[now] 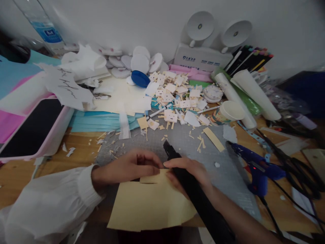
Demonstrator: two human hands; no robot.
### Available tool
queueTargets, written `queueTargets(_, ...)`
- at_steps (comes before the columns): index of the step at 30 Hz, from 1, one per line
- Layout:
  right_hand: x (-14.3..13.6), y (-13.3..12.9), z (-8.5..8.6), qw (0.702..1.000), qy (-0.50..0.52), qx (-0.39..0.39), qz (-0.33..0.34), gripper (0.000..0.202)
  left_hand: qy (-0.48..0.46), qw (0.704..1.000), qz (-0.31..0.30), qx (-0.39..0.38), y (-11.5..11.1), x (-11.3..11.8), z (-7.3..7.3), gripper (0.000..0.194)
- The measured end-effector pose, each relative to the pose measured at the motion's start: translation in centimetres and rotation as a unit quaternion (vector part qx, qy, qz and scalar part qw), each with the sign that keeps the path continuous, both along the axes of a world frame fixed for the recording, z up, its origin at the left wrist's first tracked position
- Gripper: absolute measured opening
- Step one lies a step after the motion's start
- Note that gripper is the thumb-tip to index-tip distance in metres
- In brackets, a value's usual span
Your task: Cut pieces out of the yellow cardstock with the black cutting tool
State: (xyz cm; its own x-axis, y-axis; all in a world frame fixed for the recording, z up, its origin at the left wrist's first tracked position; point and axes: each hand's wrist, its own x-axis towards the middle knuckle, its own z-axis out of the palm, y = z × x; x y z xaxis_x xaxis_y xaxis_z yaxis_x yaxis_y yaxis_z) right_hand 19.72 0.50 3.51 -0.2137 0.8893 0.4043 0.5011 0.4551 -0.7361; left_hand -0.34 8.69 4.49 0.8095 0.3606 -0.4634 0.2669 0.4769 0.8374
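Note:
My right hand (189, 171) is closed around a long black tool (193, 193) with a narrow, angled dark tip. The tool slants from the lower right, its tip pointing away from me over the grey cutting mat (218, 183). Below both hands, a pale yellow sheet of card (149, 206) overhangs the table's front edge. With fingers bent, my left hand (129, 166) pinches a small yellow piece (148, 178) at the sheet's far edge. The right fingertips meet the left ones there, partly hiding this card. Slight blur softens both hands.
Small paper figures with faces (172, 95) are heaped behind the mat. On the right lie a blue glue gun (256, 166), its red light lit, black scissors (302, 169) and a paper cup (225, 113). A phone (33, 125) rests at left. Paper scraps dot the mat.

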Motion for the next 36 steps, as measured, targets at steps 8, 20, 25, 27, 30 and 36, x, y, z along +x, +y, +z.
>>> queueTargets(8,0.0,-0.3,-0.5,1.0,-0.012,0.012,0.009,0.035,-0.008,1.0,0.003,0.022,0.0,0.1,-0.1,0.015)
queueTargets(20,0.1,0.0,0.0,1.0,0.003,-0.014,-0.011,0.033,0.051,0.991,-0.038,-0.115,0.4,-0.7,0.4,0.027)
queueTargets(25,0.0,-0.2,0.0,0.999,0.032,-0.042,-0.01,0.028,0.041,0.987,-0.051,-0.145,0.1,-0.7,0.2,0.026)
queueTargets(27,0.0,-0.3,0.0,0.996,0.059,-0.061,-0.007,0.028,0.014,0.985,-0.062,-0.158,0.0,-0.7,0.0,0.025)
queueTargets(30,-0.2,-0.6,0.0,0.99,0.106,-0.098,-0.003,0.028,-0.033,0.984,-0.079,-0.156,0.0,-0.7,-0.2,0.025)
queueTargets(36,-0.7,-0.8,0.3,0.984,0.132,-0.116,-0.005,0.022,-0.073,0.984,-0.087,-0.137,-0.4,-0.6,-0.9,0.031)
